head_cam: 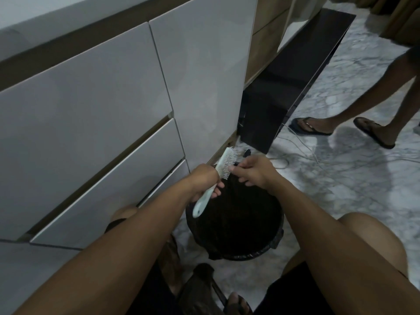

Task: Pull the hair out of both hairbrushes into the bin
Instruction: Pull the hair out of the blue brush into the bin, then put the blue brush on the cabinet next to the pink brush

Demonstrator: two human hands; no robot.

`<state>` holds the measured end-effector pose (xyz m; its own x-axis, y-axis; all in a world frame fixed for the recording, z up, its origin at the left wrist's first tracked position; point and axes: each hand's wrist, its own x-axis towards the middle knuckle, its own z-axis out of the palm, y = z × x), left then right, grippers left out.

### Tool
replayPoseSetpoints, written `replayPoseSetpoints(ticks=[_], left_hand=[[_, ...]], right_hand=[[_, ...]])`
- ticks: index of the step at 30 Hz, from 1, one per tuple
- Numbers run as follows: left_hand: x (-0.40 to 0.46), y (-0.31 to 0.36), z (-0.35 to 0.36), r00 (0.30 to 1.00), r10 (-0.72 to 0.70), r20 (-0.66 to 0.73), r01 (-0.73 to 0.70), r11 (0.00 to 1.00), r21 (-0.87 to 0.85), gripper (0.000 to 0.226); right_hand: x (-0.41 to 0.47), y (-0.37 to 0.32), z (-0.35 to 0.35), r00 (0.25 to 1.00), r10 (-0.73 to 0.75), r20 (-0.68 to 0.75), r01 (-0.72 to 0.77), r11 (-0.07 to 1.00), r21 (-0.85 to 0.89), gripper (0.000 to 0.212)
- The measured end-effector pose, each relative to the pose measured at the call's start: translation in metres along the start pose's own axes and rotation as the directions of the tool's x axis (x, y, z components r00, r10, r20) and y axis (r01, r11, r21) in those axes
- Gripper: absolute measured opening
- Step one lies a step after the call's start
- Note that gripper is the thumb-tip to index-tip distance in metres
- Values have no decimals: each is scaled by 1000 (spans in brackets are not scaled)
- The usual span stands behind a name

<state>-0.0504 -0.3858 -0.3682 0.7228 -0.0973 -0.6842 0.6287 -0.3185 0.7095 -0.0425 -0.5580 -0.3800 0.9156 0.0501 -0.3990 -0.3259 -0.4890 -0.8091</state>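
A marbled white-and-grey stone floor [341,178] runs along a bank of glossy pale grey cabinet drawers [91,110], and another person's sandalled feet [313,127] stand well apart to the right. Between the crouching person's knees sits a round black bin lined with a dark bag [279,237], and directly above its mouth is a pale mint plastic hairbrush with thin white bristles [223,165]. The left hand [204,183] is wrapped closed around the neck of the handle, bristles facing right, while the right hand [252,171] has thumb and forefinger pressed together at the bristles; whether any hair is caught between them is too fine to see. The brush looks light and stiff, best steadied by its handle; the bristles probably flex, so hair likely lifts off most easily pinched near the bristle roots and drawn outward. No second brush is in view.
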Motion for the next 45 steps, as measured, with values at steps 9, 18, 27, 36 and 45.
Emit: replayPoseSetpoints(ticks=[9, 18, 27, 36, 45], left_hand=[[-17, 1, -6, 992, 66, 108, -61, 997, -51, 24], [-26, -4, -14, 996, 47, 76, -41, 996, -82, 14], [-48, 0, -29, 993, 65, 101, -60, 997, -58, 28], [-82, 23, -51, 978, 174, 117, -160, 979, -123, 23], [-147, 102, -91, 920, 376, 115, -374, 927, -33, 25]], right_hand=[[-16, -14, 9, 994, -110, 15, 110, 994, 14, 30], [-17, -15, 8, 958, -177, -226, 166, 984, -64, 21], [-20, -30, 14, 949, -147, -277, 142, 989, -38, 28], [-29, -68, -1, 943, 0, -334, 61, 983, 174, 6], [-64, -187, -34, 986, -163, -24, 149, 823, 547, 36]])
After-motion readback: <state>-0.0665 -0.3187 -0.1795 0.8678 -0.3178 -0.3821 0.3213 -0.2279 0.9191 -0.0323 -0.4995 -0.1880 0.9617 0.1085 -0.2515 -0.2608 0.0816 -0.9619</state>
